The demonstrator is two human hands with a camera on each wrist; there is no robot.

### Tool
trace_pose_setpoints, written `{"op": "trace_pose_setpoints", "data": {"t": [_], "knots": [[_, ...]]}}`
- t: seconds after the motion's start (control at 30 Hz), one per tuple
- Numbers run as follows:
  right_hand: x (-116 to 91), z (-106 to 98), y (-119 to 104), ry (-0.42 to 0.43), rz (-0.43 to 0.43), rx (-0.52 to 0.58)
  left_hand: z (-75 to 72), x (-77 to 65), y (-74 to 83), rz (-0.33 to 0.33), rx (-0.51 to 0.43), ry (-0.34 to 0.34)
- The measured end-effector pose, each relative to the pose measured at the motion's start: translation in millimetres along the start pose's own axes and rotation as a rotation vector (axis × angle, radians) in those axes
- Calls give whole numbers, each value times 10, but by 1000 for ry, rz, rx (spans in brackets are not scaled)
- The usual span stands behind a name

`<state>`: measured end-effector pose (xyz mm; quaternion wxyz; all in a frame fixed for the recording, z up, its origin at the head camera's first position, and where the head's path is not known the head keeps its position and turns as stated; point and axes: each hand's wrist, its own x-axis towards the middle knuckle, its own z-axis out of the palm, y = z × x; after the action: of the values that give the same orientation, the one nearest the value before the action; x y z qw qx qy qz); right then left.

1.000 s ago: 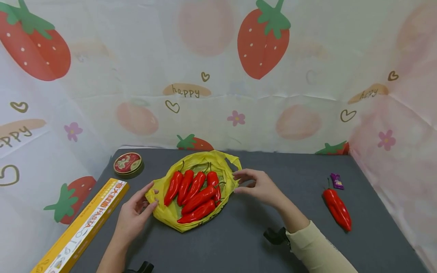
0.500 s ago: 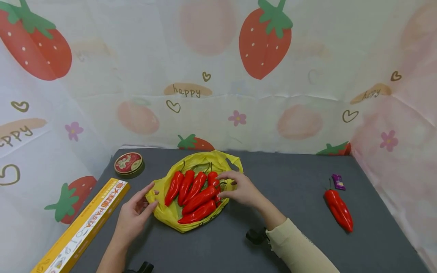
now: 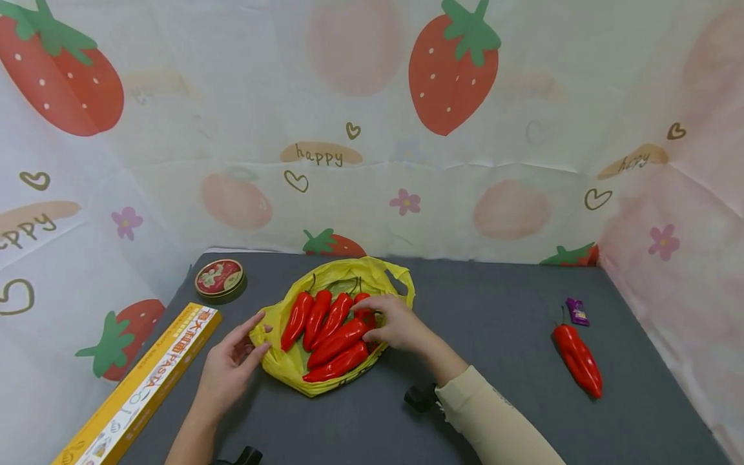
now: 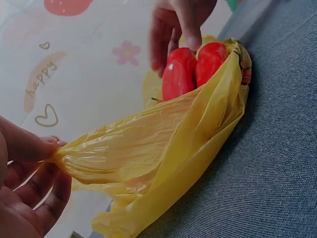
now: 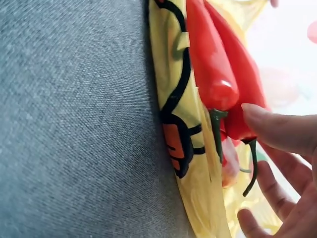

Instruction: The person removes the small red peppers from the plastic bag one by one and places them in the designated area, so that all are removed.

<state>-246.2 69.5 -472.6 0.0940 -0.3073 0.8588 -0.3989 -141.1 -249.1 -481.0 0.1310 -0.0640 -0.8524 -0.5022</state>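
Note:
A yellow plastic bag (image 3: 278, 369) lies spread on the dark table with several red chili peppers (image 3: 296, 321) in it. My left hand (image 3: 225, 374) pinches the bag's left edge between thumb and fingers; the left wrist view shows the plastic (image 4: 124, 153) pulled taut from them. Over the right side of the bag, my right hand (image 3: 398, 325) curls round the stem end of a pepper (image 3: 343, 339). In the right wrist view the thumb lies against that pepper (image 5: 245, 74), with its green stem below. Fingers partly hide the peppers behind.
A yellow pasta box (image 3: 139, 387) lies along the left side, with a round red-lidded tin (image 3: 219, 279) behind it. Another red chili pepper (image 3: 577, 358) and a small purple packet (image 3: 577, 311) lie at the right. A strawberry-printed sheet (image 3: 442, 213) hangs behind the table.
My right hand has moved left from the bag's right rim, in over the peppers, and now touches one. The left hand stays at the bag's left edge.

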Motion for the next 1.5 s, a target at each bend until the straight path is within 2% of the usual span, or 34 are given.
{"op": "trace_pose_setpoints", "data": {"t": [0.2,0.3,0.43,0.73,0.83,1.0,1.27,1.5], "knots": [[10,40,-13,-3,-21,-195,4,-1,2,2,-4,-5],[7,35,-13,3,-30,-216,2,0,6,5,-6,-6],[-24,-11,-27,36,-35,-104,-6,0,8,-1,-6,-8],[-168,-176,-108,179,-19,358,-2,4,-4,-2,10,-1],[-231,-244,-189,245,19,446,0,-1,7,-4,12,1],[-319,-337,-211,339,43,450,9,-11,27,7,-5,2],[-449,-415,-123,358,107,520,2,3,6,3,7,-9],[-590,-507,43,382,178,521,-2,4,13,-5,9,-13]]}}
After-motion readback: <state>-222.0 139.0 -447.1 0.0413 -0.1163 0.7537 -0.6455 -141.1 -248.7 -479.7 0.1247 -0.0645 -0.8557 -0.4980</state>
